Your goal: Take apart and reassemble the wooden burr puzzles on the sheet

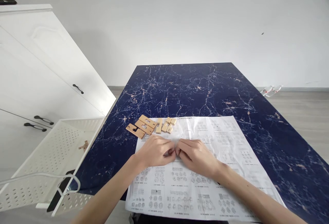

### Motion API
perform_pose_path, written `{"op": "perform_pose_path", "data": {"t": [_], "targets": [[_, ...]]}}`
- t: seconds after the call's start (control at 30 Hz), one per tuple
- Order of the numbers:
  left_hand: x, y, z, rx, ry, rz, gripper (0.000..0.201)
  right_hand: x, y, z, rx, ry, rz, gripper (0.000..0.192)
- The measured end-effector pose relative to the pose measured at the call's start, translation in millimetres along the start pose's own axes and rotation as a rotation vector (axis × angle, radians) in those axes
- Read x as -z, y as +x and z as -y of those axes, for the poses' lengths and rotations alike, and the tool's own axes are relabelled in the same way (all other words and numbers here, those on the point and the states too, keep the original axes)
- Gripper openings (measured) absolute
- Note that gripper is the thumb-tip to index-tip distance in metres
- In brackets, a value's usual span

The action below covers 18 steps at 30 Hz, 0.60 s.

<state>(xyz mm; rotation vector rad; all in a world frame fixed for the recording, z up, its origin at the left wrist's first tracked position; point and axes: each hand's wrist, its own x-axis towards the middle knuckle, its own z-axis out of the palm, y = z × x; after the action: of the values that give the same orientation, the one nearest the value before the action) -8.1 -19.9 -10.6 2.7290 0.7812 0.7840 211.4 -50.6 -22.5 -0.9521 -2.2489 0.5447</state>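
Observation:
A large printed instruction sheet (180,195), creased and covered in small diagrams, lies on the blue marbled table. Over its upper left part, my left hand (157,151) rests with curled fingers. My right hand (196,153) is curled too, its fingertips meeting those of the left. Whatever the fingers may hold between them is hidden. Just beyond the left hand are three flat wooden pieces (147,121) with cut-out slots, some marked with numbers. Several small pale wooden blocks (159,126) sit beside them on the sheet's top edge.
The dark blue table (185,90) reaches toward a white wall. At the left stand a white cabinet (51,69) and a perforated white basket (48,152) with a small wooden piece (83,145) inside. A white cable (43,175) crosses the basket. Clear plastic items (271,90) are beyond the table's right edge.

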Motion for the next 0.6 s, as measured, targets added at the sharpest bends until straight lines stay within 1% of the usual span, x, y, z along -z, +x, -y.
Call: {"op": "perform_pose_path", "data": {"t": [0.6], "targets": [[2.5, 0.2, -2.0, 0.002, 0.005, 0.001, 0.028, -0.3, 0.1, -1.4, 0.022, -0.039, 0.001, 0.027]]}}
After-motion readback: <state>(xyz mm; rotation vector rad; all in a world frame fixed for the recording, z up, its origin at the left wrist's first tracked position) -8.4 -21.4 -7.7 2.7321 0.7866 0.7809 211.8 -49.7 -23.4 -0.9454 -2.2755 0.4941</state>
